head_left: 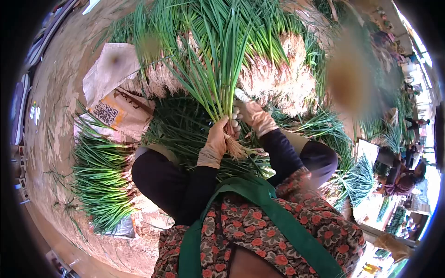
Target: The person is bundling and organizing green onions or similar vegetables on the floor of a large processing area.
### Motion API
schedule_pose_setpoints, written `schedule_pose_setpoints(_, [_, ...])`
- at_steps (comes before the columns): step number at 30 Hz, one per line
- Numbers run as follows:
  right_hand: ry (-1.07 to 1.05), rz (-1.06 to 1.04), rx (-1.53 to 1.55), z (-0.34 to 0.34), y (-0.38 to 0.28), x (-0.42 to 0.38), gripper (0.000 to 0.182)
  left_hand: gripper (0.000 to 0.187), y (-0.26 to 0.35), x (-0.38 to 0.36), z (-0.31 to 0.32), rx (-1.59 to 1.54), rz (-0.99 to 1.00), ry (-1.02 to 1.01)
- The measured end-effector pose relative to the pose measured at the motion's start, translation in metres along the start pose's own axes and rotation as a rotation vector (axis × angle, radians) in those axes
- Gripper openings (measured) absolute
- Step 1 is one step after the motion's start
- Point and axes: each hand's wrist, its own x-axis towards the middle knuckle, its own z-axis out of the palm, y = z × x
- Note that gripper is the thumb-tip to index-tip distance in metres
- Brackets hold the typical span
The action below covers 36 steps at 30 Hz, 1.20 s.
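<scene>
A bunch of green onions [221, 88] stands upright in front of me, its leaves fanned out at the top and its pale roots hanging below. My left hand [214, 144], in a thin pale glove, is closed around the lower stems just above the roots. From the right, my gloved right hand [252, 113] comes against the same stems with curled fingers; parts of its grip are hidden. Cut or stripped green leaves [181, 123] lie in a dark heap beneath both hands, between my legs.
A large pile of green onions [273, 46] with roots toward me lies ahead. Another row of green onions [104, 171] rests at left beside paper sacks [125, 111]. More leaves [320, 134] lie at right. Other people [408, 178] are far right. Blurry spots cover part of the view.
</scene>
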Motion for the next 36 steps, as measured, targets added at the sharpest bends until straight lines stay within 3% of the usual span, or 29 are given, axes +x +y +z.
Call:
schedule_pose_setpoints(1, [-0.033,-0.037,0.098,0.008,0.006,0.009,0.034,0.030,-0.002,-0.001,0.004,0.003,-0.010,0.091])
schedule_pose_setpoints(3, [-0.059,-0.131,0.231,0.021,0.019,0.024,0.028,0.028,-0.007,0.002,-0.010,-0.131,0.005,0.073])
schedule_pose_setpoints(5, [0.108,-0.150,0.354,0.038,0.026,0.028,0.020,0.028,-0.007,0.000,-0.010,-0.239,-0.004,0.108])
schedule_pose_setpoints(6, [0.006,-0.191,0.121,0.032,0.017,0.008,0.020,0.029,-0.008,0.000,-0.011,-0.255,0.017,0.130])
schedule_pose_setpoints(8, [0.071,-0.175,0.106,0.030,0.022,-0.004,0.023,0.030,-0.009,0.003,-0.014,-0.284,0.052,0.169])
schedule_pose_setpoints(9, [0.037,-0.150,0.291,0.034,0.022,-0.007,0.025,0.032,-0.014,0.016,-0.037,-0.419,0.009,0.119])
schedule_pose_setpoints(10, [0.107,-0.042,0.676,0.046,0.009,-0.012,0.025,0.033,-0.014,0.015,-0.036,-0.425,-0.014,0.083])
schedule_pose_setpoints(12, [-0.434,0.085,1.178,0.022,0.026,0.003,0.027,0.034,-0.014,0.012,-0.032,-0.435,-0.051,0.009])
schedule_pose_setpoints(13, [-0.096,0.041,0.934,0.038,-0.001,-0.012,0.029,0.035,-0.014,0.010,-0.030,-0.431,-0.057,-0.058])
schedule_pose_setpoints(14, [-0.221,-0.111,0.765,0.019,0.017,0.013,0.025,0.035,-0.015,0.006,-0.028,-0.470,-0.088,-0.106])
schedule_pose_setpoints(16, [-0.152,-0.185,0.434,0.000,-0.001,0.025,0.023,0.035,-0.012,0.002,-0.019,-0.536,-0.152,-0.209])
schedule_pose_setpoints(17, [-0.468,-0.206,0.572,-0.002,-0.011,0.020,0.021,0.033,-0.011,0.002,-0.021,-0.545,-0.157,-0.240])
schedule_pose_setpoints(18, [-0.158,-0.124,0.299,-0.001,-0.012,0.010,0.023,0.033,-0.011,0.003,-0.022,-0.512,-0.136,-0.212])
schedule_pose_setpoints(20, [-0.125,0.192,-0.007,0.019,-0.027,-0.006,0.024,0.032,-0.016,0.001,-0.024,-0.449,-0.110,-0.147])
schedule_pose_setpoints(22, [0.034,-0.189,-0.252,0.034,-0.002,-0.001,0.026,0.029,-0.022,0.004,-0.028,-0.379,-0.053,-0.032])
schedule_pose_setpoints(24, [0.159,-0.316,-0.283,0.015,0.025,0.022,0.026,0.027,-0.024,0.006,-0.029,-0.250,0.039,0.117])
schedule_pose_setpoints(25, [0.310,-0.334,-0.570,0.018,0.019,0.016,0.024,0.026,-0.022,0.007,-0.021,-0.169,0.102,0.326])
schedule_pose_setpoints(26, [0.340,-0.388,-0.651,0.009,0.033,0.030,0.025,0.026,-0.021,0.007,-0.014,-0.081,0.164,0.533])
schedule_pose_setpoints(28, [0.485,-0.465,-1.074,-0.003,0.048,0.037,0.028,0.030,-0.027,0.016,-0.036,0.141,0.334,0.516])
schedule_pose_setpoints(29, [0.509,-0.463,-1.105,0.013,0.032,0.019,0.027,0.033,-0.029,0.019,-0.040,0.201,0.318,0.508])
schedule_pose_setpoints(30, [0.452,-0.300,-0.915,-0.003,0.044,0.039,0.021,0.034,-0.032,0.018,-0.046,0.165,0.311,0.476])
schedule_pose_setpoints(33, [0.363,-0.031,-0.257,-0.026,0.034,0.047,0.027,0.040,-0.019,0.003,-0.035,0.086,0.244,0.387])
schedule_pose_setpoints(34, [0.287,-0.033,-0.416,-0.030,0.034,0.047,0.028,0.042,-0.015,-0.001,-0.027,0.042,0.229,0.414])
schedule_pose_setpoints(36, [0.088,-0.311,-0.671,-0.027,0.045,0.051,0.036,0.046,-0.011,-0.002,-0.014,-0.036,0.187,0.454])
